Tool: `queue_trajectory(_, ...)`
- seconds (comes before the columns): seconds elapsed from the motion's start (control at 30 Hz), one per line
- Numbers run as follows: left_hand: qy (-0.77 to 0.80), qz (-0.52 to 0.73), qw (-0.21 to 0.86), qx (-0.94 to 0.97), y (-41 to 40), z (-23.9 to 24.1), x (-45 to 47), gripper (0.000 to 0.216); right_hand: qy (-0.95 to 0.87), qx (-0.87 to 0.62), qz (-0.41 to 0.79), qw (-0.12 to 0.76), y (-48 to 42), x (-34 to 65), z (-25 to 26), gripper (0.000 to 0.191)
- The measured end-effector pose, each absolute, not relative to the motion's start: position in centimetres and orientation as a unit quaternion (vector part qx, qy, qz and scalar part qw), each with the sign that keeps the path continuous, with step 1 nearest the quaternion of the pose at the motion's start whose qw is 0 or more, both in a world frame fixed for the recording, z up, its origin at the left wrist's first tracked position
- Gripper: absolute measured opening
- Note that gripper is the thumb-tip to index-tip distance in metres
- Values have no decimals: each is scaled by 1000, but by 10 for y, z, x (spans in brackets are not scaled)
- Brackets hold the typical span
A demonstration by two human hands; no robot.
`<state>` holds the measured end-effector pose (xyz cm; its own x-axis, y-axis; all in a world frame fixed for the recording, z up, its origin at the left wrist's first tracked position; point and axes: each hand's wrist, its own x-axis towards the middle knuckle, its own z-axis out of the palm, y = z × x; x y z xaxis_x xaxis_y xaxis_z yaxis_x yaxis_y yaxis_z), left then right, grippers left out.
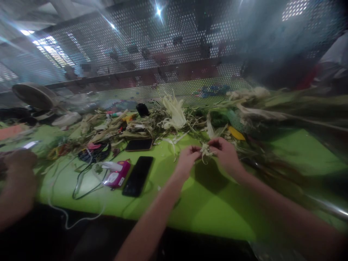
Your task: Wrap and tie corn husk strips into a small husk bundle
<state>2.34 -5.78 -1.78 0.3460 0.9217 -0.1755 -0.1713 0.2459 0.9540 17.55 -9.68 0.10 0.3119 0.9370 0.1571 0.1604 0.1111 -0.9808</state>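
Observation:
Between my hands is a small pale flower-like bunch of curled husk strips (207, 149), held just above the green tabletop (168, 181). My left hand (187, 159) pinches it from the left with thumb and fingers together. On the other side my right hand (225, 154) is closed on it too, fingers bent around its edge. A thin strip dangles below the bunch. Behind it stands a tall pale corn husk (174, 112) with frayed tips, and loose husk pieces (213, 128) lie just past my fingers.
Left of my arms lie a black phone (137, 176), a second phone (139, 145), a magenta tissue pack (117, 174) and cables (81, 177). Dried plant stuff heaps along the back, before a perforated metal screen (185, 43). Another person's arm (20, 181) rests at far left.

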Motion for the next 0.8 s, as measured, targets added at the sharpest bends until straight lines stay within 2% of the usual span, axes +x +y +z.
queue_trajectory(0.3,378,394,701,460,-56,-17,25,26,-459,-562,345,595,-92,177,-2,16)
queue_trajectory(0.43,361,405,716,441,-56,-11,21,15,-471,-559,335,594,-92,178,-3,14)
queue_trajectory(0.5,361,397,721,439,-56,-8,18,9,-502,-560,307,583,-93,179,-2,13)
queue_trajectory(0.67,419,355,714,434,-53,-7,15,34,-622,-545,183,531,-98,182,-2,13)
queue_trajectory(0.8,424,334,696,473,-52,-2,14,21,-669,-535,137,497,-102,182,0,16)
